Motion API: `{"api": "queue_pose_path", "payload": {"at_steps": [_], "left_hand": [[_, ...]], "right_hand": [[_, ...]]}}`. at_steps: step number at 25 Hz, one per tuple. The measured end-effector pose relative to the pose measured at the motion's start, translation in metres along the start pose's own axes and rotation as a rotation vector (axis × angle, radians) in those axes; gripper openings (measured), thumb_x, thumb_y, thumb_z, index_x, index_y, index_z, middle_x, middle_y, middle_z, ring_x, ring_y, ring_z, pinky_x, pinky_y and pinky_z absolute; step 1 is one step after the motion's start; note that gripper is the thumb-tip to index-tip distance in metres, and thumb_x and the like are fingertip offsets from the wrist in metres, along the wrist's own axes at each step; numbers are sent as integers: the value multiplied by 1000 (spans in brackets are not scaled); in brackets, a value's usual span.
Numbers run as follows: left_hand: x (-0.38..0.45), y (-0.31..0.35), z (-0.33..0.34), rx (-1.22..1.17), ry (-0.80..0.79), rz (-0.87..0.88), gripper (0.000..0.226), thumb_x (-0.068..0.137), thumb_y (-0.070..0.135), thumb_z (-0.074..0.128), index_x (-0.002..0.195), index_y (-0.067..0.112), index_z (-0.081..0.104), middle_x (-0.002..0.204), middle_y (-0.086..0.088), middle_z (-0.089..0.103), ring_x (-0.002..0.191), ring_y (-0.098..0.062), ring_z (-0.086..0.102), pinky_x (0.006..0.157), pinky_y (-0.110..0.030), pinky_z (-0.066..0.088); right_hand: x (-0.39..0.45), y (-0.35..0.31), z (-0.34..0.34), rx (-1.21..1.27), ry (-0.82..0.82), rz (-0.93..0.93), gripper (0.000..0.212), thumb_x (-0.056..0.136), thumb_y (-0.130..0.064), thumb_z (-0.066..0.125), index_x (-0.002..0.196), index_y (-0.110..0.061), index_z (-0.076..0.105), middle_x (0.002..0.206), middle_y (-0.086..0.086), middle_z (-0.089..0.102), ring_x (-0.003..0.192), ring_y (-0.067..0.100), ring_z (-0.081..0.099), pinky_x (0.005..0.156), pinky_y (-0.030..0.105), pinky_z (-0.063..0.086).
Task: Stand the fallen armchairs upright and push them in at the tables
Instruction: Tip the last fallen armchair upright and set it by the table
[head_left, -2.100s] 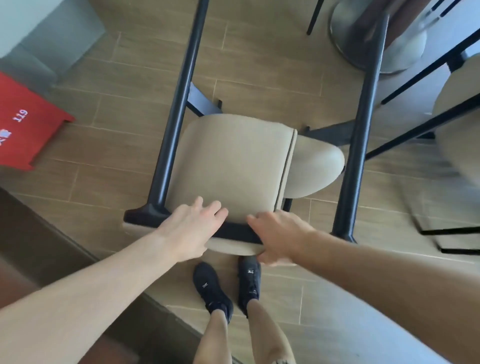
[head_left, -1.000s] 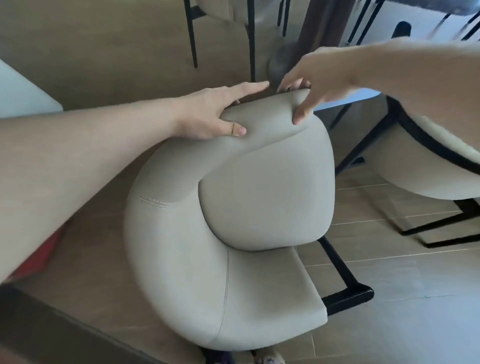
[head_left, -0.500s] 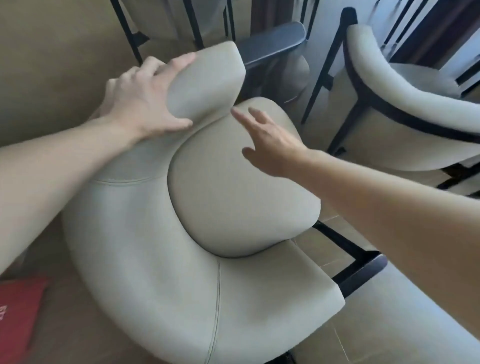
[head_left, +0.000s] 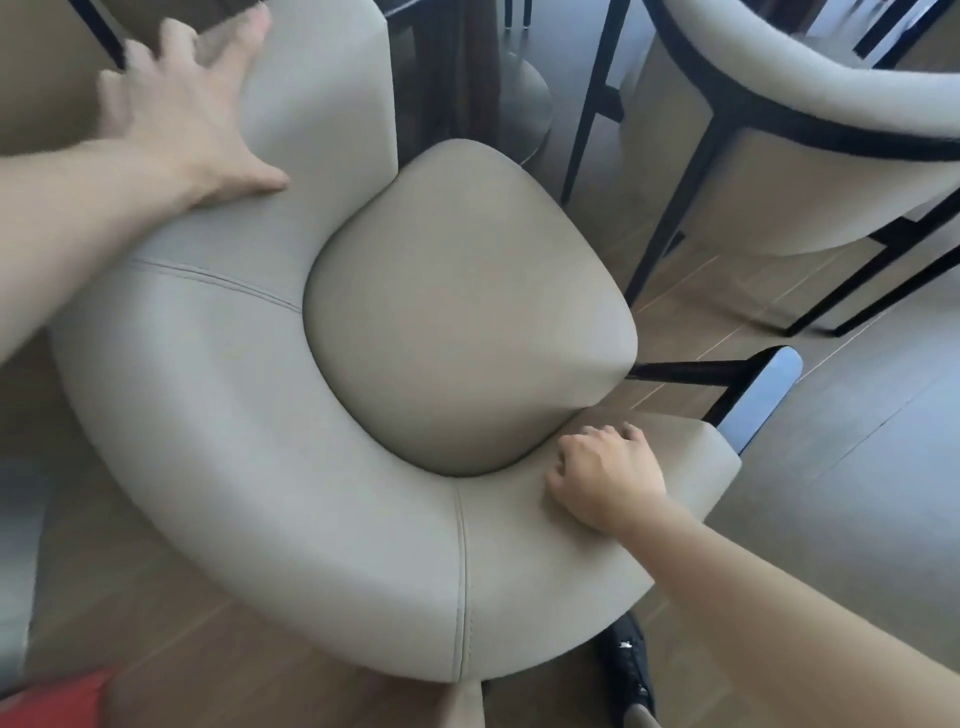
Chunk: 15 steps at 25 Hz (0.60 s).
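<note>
Where the wood-look floor (head_left: 857, 467) meets the dark table pedestal (head_left: 519, 88), the armchair (head_left: 291, 467) stands upright, seat facing up, directly below the camera. It is upholstered in pale grey-beige, with a curved wraparound back and arms, stitched seams, and a rounded seat cushion (head_left: 467, 312) of slightly warmer tone. A black frame member (head_left: 691, 371) projects from under the seat on the right side. The left hand (head_left: 192, 119) lies flat on the far arm section, fingers spread, blurred at the tips. The right hand (head_left: 608, 478) rests on the near arm end, fingers curled loosely, not visibly gripping. A second armchair (head_left: 779, 135) stands close by at upper right, cut off by the frame edge. The legs of the first chair are largely hidden beneath its upholstery. A black shoe (head_left: 631, 670) shows below it.
</note>
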<state>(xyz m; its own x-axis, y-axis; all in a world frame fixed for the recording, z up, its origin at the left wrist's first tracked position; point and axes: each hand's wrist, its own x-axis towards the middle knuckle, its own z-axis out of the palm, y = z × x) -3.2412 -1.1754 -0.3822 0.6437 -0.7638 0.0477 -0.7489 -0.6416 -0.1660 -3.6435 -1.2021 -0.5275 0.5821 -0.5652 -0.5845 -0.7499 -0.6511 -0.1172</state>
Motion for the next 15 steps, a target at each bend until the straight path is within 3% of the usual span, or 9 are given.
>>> {"api": "queue_pose_path", "payload": {"at_steps": [1, 3, 5, 9, 11, 15], "left_hand": [[-1, -6, 4, 46, 17, 28, 116, 69, 44, 86, 155, 44, 9, 144, -23, 35, 121, -50, 44, 95, -63, 42], [-14, -11, 14, 147, 32, 60, 115, 69, 37, 87, 157, 41, 12, 154, -23, 24, 127, -49, 39, 98, -61, 38], [-30, -28, 28, 310, 18, 77, 109, 72, 39, 86, 158, 40, 18, 164, -21, 3, 144, -49, 21, 108, -64, 29], [-46, -46, 52, 465, -81, 79, 80, 79, 54, 72, 151, 42, 39, 167, -16, -12, 152, -47, -5, 115, -70, 15], [-51, -42, 65, 431, -167, 255, 70, 82, 56, 63, 148, 40, 45, 170, -8, -8, 155, -37, -7, 119, -67, 7], [-73, -25, 86, 138, -351, 562, 69, 85, 49, 64, 150, 35, 45, 171, 2, -5, 157, -19, 0, 125, -46, 4]], "right_hand": [[0, -3, -4, 71, 98, 15, 23, 91, -34, 43, 89, -19, 60, 91, -1, 63, 94, 25, 61, 92, 36, 39], [5, -7, -15, 182, 203, 38, 20, 88, -32, 46, 74, -20, 55, 71, -2, 57, 72, 27, 54, 65, 33, 37], [13, -17, -25, 158, 248, 37, 24, 87, -33, 48, 68, -20, 56, 63, -2, 52, 64, 28, 50, 56, 32, 35], [27, -41, -42, 195, 322, 52, 26, 87, -32, 49, 70, -17, 62, 66, 3, 56, 66, 32, 55, 60, 35, 47], [34, -46, -50, 235, 382, 75, 25, 87, -32, 49, 71, -18, 63, 67, 4, 59, 68, 34, 58, 63, 37, 51], [48, -64, -63, 289, 482, 91, 25, 88, -31, 50, 74, -15, 65, 69, 6, 63, 71, 35, 58, 63, 36, 50]]}}
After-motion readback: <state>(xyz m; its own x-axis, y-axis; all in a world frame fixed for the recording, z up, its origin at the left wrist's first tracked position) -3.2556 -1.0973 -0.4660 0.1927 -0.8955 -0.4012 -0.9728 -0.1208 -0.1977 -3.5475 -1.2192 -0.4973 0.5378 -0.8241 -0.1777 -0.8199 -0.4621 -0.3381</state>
